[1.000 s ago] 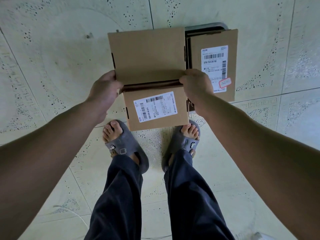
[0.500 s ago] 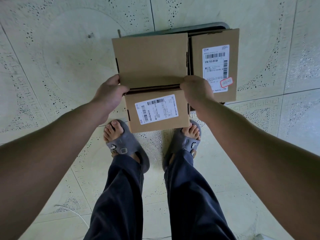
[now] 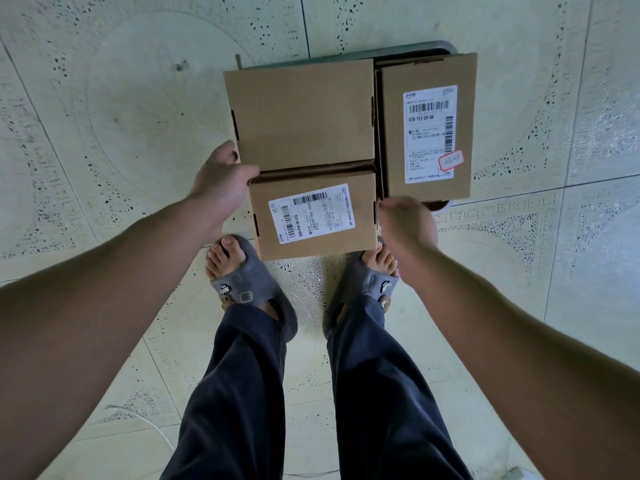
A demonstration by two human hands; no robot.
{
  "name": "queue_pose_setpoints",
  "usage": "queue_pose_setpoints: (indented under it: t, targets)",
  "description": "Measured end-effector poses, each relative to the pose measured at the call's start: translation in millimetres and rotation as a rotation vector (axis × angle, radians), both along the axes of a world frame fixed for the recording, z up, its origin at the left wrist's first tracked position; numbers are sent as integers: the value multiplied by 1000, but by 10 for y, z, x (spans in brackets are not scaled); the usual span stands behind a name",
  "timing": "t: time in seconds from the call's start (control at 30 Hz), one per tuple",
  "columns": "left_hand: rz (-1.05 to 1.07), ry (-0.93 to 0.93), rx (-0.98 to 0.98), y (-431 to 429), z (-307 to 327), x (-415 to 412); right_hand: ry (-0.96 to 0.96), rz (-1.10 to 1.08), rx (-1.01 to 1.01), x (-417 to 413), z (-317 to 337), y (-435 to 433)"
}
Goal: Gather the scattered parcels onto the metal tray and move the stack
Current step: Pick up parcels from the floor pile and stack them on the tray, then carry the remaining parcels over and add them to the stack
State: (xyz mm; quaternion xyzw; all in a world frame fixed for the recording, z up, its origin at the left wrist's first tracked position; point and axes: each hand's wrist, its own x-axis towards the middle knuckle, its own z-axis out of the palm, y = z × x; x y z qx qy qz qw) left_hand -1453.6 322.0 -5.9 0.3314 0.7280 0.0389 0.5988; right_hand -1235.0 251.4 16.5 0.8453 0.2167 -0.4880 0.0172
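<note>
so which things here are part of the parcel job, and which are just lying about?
Part of the job:
- plain parcel
- near labelled parcel
- right labelled parcel
- metal tray, mostly hidden
- left hand and right hand, at the near parcel's sides

Lying about:
- white cable on the floor
- grey slippers

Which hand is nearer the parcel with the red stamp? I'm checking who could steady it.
Right. The right hand sits just below the red-stamped parcel; the left hand is across the two other parcels.
</note>
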Motion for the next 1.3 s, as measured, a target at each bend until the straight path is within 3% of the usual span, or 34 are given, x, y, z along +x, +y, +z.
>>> queue_pose_setpoints:
  t: [0.17,0.37,0.5,0.97,1.3]
  targets:
    - [-47,138,32,94,-20,63,114,-392,-179,-174,-175,-550]
    - [-62,97,83,213,-97,100,351,-898,-203,-401,-188,-591]
    - [-72,70,76,195,-63,81,386,-1035,-178,-415,-198,-513]
    - [-79,173,5,156,51,121,439,-1015,-168,-268,-89,-564]
    - [20,155,50,-241,1032,348,454,-776,-147,-69,773,-602]
